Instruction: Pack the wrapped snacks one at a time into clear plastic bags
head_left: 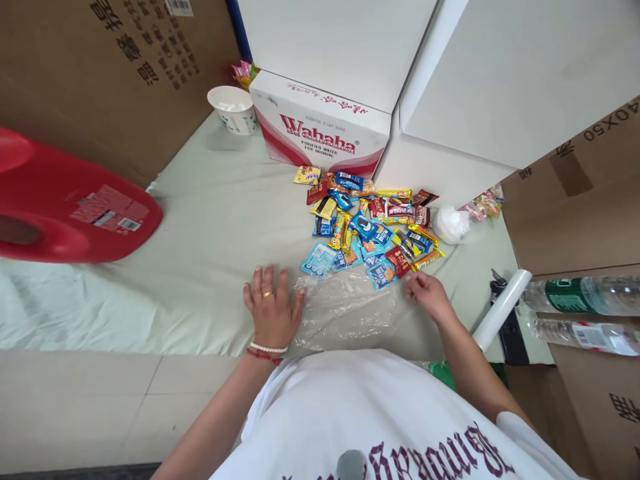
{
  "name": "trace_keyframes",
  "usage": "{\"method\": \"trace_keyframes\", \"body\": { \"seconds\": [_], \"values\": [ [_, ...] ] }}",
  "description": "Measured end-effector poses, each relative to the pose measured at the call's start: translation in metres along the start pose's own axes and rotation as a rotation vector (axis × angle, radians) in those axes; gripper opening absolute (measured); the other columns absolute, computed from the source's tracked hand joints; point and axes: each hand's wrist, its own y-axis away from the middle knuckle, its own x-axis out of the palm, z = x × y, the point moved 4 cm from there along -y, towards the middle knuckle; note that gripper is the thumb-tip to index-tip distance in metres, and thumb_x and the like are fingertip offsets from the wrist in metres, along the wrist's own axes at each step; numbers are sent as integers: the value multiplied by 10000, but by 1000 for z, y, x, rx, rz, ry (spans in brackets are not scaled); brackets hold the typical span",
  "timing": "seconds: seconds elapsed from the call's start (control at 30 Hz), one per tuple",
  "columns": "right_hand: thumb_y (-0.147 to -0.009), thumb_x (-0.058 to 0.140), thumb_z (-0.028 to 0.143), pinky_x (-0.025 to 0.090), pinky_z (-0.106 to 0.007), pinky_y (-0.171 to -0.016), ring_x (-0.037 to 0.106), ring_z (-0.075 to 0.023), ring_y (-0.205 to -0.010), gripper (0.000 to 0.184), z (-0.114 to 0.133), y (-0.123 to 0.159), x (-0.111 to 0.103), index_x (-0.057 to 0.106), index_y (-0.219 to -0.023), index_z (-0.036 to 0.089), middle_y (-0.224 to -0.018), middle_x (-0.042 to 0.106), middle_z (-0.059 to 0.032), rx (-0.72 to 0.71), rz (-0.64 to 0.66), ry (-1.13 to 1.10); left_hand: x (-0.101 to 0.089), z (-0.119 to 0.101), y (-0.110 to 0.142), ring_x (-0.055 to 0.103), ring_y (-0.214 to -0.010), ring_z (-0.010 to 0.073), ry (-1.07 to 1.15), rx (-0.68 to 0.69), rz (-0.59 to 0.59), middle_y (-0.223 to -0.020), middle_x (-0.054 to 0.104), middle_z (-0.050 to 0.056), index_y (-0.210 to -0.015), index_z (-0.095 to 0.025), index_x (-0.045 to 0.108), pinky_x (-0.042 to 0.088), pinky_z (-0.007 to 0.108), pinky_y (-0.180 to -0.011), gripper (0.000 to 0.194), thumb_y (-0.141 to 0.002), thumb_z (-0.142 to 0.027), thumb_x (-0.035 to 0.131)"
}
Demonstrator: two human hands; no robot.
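Note:
My left hand lies flat with its fingers spread on the pale cloth, its thumb by the left edge of a clear plastic bag. On the bag's other side, my right hand is closed in a pinch; what it holds, if anything, does not show. Just beyond its fingertips are a dark red snack packet and a blue snack packet. They belong to a loose heap of small wrapped snacks in blue, yellow and red. A light-blue packet lies at the heap's near left, above the bag.
Behind the heap stands a Wahaha water carton, with a paper cup to its left. A red jug is at far left. At right are a crumpled white bag, a white roll and plastic bottles.

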Motion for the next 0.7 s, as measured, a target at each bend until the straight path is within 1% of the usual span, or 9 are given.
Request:
{"method": "trace_keyframes", "body": {
  "seconds": [0.07, 0.13, 0.2, 0.23, 0.3, 0.4, 0.53, 0.63, 0.7],
  "values": [
    [-844, 626, 548, 428, -293, -576, 566, -183, -575, 331, 15, -28, -19, 664, -807, 221, -605, 645, -1, -117, -125, 173, -5, 3, 6, 396, -1483, 374, 22, 78, -155, -1402, 618, 185, -1256, -218, 663, 223, 635, -1208, 375, -928, -387, 595],
    [-885, 579, 474, 452, -321, -649, 610, -211, -669, 281, 36, -62, -30, 682, -840, 217, -710, 694, -34, -207, -203, 368, -4, 3, 11, 544, -1363, 313, 54, 271, -173, -1191, 728, 105, -1076, -269, 711, 258, 576, -1206, 195, -909, -288, 612],
    [-905, 558, 375, 473, -352, -722, 634, -241, -781, 229, 62, -99, -34, 709, -909, 203, -871, 730, -79, -289, -252, 576, 0, 0, 14, 621, -1270, 255, 77, 460, -41, -1106, 764, 56, -1032, -294, 722, 288, 516, -1206, 206, -920, -216, 568],
    [-911, 550, 326, 479, -369, -758, 638, -261, -851, 224, 74, -117, -35, 720, -973, 194, -970, 731, -106, -325, -269, 674, 2, -1, 14, 624, -1272, 248, 73, 499, 48, -1152, 765, 57, -1078, -297, 725, 288, 509, -1211, 251, -933, -208, 541],
    [-908, 556, 241, 482, -399, -839, 608, -308, -1033, 298, 95, -150, -31, 710, -1155, 178, -1190, 687, -156, -408, -249, 849, 6, -2, 12, 572, -1353, 275, 27, 448, 200, -1348, 698, 96, -1239, -286, 698, 257, 560, -1228, 346, -966, -242, 490],
    [-878, 619, 177, 442, -449, -972, 485, -366, -1234, 498, 113, -189, -22, 619, -1376, 161, -1386, 586, -196, -508, -103, 1048, 10, -4, 8, 451, -1465, 333, -70, 308, 324, -1563, 508, 145, -1437, -274, 585, 180, 679, -1219, 463, -1007, -346, 431],
    [-892, 615, 173, 368, -527, -1044, 457, -391, -1244, 473, 119, -206, -17, 639, -1363, 135, -1309, 636, -224, -532, -15, 1173, 15, -12, 10, 360, -1520, 351, -132, 276, 379, -1635, 384, 166, -1544, -253, 457, 121, 744, -1197, 553, -1021, -426, 400],
    [-930, 532, 180, 333, -559, -1065, 486, -390, -1218, 397, 119, -193, -20, 673, -1291, 95, -1248, 672, -236, -576, -62, 1190, 17, -16, 16, 334, -1531, 363, -136, 253, 375, -1654, 337, 176, -1563, -229, 422, 92, 772, -1185, 585, -1018, -438, 400],
    [-958, 491, 233, 359, -560, -1053, 522, -391, -1185, 384, 117, -176, -28, 682, -1255, 81, -1223, 682, -244, -582, -133, 1126, 16, -18, 21, 326, -1534, 368, -133, 228, 369, -1660, 318, 182, -1568, -212, 412, 82, 782, -1180, 599, -1015, -442, 407]
  ]
}}
